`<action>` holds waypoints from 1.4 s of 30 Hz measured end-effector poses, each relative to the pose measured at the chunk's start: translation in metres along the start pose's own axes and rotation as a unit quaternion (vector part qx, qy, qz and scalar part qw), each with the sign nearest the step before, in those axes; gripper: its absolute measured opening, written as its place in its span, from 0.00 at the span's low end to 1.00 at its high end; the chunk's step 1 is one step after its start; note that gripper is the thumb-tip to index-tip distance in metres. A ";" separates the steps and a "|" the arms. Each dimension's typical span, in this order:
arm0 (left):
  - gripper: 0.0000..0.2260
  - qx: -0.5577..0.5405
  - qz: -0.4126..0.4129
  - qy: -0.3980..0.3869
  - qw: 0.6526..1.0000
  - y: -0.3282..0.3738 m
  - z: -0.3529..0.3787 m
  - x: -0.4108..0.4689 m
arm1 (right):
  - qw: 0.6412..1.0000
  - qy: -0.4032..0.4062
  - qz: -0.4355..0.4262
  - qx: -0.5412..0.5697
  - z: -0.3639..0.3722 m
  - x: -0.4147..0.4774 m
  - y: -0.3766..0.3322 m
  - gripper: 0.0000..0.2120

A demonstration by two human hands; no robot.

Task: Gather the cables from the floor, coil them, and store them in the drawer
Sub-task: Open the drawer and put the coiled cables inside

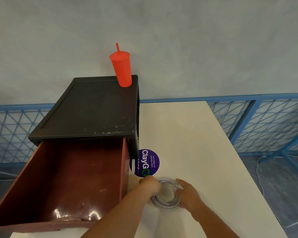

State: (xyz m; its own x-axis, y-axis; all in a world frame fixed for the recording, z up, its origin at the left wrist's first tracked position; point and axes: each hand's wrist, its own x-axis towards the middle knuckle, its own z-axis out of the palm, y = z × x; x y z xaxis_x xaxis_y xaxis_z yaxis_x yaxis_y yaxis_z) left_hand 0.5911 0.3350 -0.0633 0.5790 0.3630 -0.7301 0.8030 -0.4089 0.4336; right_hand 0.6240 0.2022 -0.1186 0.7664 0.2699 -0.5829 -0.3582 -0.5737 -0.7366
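Note:
A coiled white cable (167, 201) lies on the cream table (187, 134), just right of the drawer. My left hand (150, 184) grips the coil's left side with curled fingers. On the coil's right side rests my right hand (187, 194), its fingers wrapped over the loops. The reddish-brown drawer (67, 182) stands pulled out of a black cabinet (91, 107); another pale cable (67, 219) lies at its front. A loose white cable (258, 170) trails on the grey floor to the right.
A red tumbler with a straw (121, 69) stands on the cabinet's back right corner. A round purple sticker (147, 163) is on the table beside the drawer. Blue metal grating (265, 124) runs along the wall behind.

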 end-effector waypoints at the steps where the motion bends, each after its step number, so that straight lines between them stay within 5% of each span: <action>1: 0.15 -0.058 0.006 0.027 0.998 0.001 -0.001 0.001 | 1.000 0.005 -0.005 0.016 -0.004 -0.003 -0.004 0.20; 7: 0.05 -0.138 0.102 0.048 0.984 0.004 -0.026 -0.018 | 0.994 0.051 -0.072 0.062 -0.023 -0.035 -0.052 0.20; 18: 0.08 -0.217 0.237 0.123 0.939 -0.052 -0.155 -0.071 | 0.973 0.099 -0.210 0.003 0.053 -0.089 -0.164 0.19; 27: 0.09 -0.260 0.169 0.149 0.939 -0.158 -0.214 -0.032 | 0.980 0.029 -0.189 -0.057 0.164 -0.081 -0.186 0.20; 42: 0.05 -0.154 0.054 0.109 0.981 -0.234 -0.217 0.053 | 0.984 -0.056 -0.084 -0.145 0.251 -0.024 -0.168 0.17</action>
State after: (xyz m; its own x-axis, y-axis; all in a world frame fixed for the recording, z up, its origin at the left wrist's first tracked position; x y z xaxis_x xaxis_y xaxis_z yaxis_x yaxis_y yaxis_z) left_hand 0.4648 0.6321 -0.0888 0.6531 0.5148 -0.5554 0.7199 -0.1944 0.6663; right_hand 0.5321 0.4862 -0.0676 0.7321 0.4536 -0.5083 -0.0521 -0.7066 -0.7057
